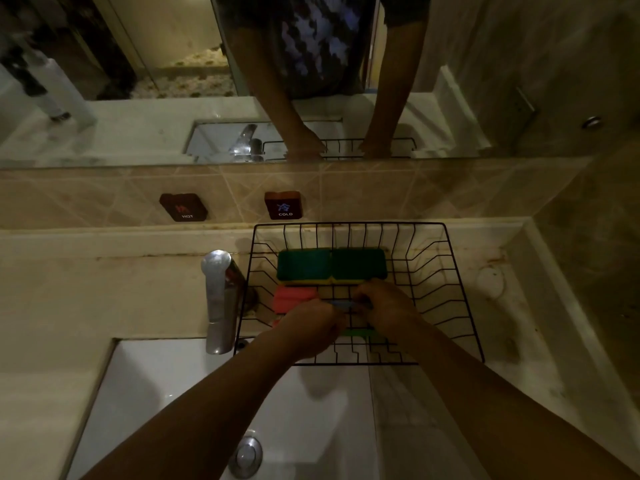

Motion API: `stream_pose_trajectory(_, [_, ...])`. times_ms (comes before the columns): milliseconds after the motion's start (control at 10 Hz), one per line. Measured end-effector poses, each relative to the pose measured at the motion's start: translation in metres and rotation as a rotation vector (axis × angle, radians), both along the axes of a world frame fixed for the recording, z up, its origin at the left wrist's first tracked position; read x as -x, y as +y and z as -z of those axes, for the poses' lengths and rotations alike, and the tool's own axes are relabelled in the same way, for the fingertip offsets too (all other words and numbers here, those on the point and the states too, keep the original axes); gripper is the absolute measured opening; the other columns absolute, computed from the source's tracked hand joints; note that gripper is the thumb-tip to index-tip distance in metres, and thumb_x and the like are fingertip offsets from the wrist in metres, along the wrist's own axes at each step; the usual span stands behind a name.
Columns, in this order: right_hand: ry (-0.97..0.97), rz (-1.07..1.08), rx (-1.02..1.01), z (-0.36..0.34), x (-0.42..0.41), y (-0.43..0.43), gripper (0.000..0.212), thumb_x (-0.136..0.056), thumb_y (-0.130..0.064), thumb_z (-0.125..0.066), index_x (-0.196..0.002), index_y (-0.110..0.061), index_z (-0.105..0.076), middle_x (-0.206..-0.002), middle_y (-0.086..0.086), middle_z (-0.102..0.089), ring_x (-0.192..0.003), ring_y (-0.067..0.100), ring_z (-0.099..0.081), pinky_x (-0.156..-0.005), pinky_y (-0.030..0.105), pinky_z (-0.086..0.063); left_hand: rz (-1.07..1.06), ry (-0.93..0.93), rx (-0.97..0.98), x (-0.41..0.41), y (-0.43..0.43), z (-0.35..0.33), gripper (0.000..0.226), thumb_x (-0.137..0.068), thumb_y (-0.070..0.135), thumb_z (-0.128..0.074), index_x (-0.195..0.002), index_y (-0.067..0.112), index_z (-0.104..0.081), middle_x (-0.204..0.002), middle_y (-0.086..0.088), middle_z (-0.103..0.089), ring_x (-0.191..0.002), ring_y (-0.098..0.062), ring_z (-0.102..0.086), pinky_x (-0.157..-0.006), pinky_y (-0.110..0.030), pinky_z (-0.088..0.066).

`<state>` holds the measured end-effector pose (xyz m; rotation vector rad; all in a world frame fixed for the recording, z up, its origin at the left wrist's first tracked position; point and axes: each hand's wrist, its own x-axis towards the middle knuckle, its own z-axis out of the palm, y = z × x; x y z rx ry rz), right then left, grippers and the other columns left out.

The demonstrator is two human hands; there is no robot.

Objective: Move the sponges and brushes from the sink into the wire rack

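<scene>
- The wire rack (446, 271) is standing on the bench (519, 306) to the right of the tap (218, 299), its near edge overhanging the sink (173, 393).
- Two green-topped sponges (330, 265) are lying side by side at the back of the rack, touching one another; a pink sponge (291, 298) is lying just in front of them at the left.
- Both hands are working together inside the rack: the left hand (308, 330) and the right hand (388, 306) are closing on a small blue item (341, 304) held between them. It is too dim and too covered to say whether this is a brush or a sponge.
- A strip of green (356, 332) is showing beneath the hands; its nature cannot be told.
- The visible part of the sink basin is showing only the drain plug (246, 457); judged from this, the transfer is nearing completion.
- Handling judgement: the sponges are looking light, soft and compressible, likely wet and slightly slippery; they are best gripped across the short sides. A brush would be stiffer and best taken by its handle.
</scene>
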<state>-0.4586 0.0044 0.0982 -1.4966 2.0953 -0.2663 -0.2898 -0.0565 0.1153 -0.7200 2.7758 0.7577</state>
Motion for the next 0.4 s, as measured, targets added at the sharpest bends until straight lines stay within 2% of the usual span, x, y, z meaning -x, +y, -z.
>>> stream_pose_trajectory(100, [0.015, -0.016, 0.027, -0.002, -0.001, 0.002, 0.012, -0.091, -0.023, -0.064, -0.102, -0.019, -0.067, -0.11, 0.005, -0.058, -0.099, 0.024, -0.057, -0.078, 0.032, -0.045, -0.002, 0.004, 0.013, -0.001, 0.001, -0.002, 0.022, -0.1, 0.016, -0.048, -0.095, 0.006, -0.067, -0.088, -0.01, -0.068, -0.071, -0.016, -0.061, -0.065, -0.025, -0.05])
stream_pose_trajectory(200, [0.01, -0.052, 0.089, -0.007, -0.003, 0.005, 0.008, -0.09, -0.02, -0.064, -0.095, -0.016, -0.067, -0.102, 0.009, -0.057, -0.092, 0.026, -0.056, -0.077, 0.035, -0.047, -0.021, 0.021, 0.023, -0.002, 0.004, -0.006, 0.022, -0.1, 0.015, -0.048, -0.093, 0.007, -0.067, -0.089, -0.011, -0.069, -0.073, -0.015, -0.061, -0.068, -0.026, -0.051])
stream_pose_trajectory(300, [0.033, -0.084, 0.088, -0.01, -0.003, 0.006, 0.007, -0.088, -0.018, -0.063, -0.093, -0.014, -0.066, -0.1, 0.01, -0.056, -0.092, 0.026, -0.056, -0.075, 0.035, -0.047, 0.001, 0.036, 0.033, -0.005, 0.003, -0.007, 0.022, -0.1, 0.014, -0.047, -0.095, 0.006, -0.067, -0.093, -0.011, -0.069, -0.081, -0.02, -0.066, -0.077, -0.031, -0.056])
stream_pose_trajectory(400, [0.02, -0.096, 0.104, -0.014, -0.007, 0.008, 0.007, -0.088, -0.014, -0.062, -0.093, -0.011, -0.066, -0.099, 0.011, -0.059, -0.09, 0.026, -0.058, -0.071, 0.031, -0.045, 0.005, 0.012, 0.054, -0.006, 0.006, -0.013, 0.021, -0.1, 0.012, -0.046, -0.1, 0.005, -0.066, -0.1, -0.01, -0.068, -0.089, -0.021, -0.065, -0.079, -0.028, -0.053])
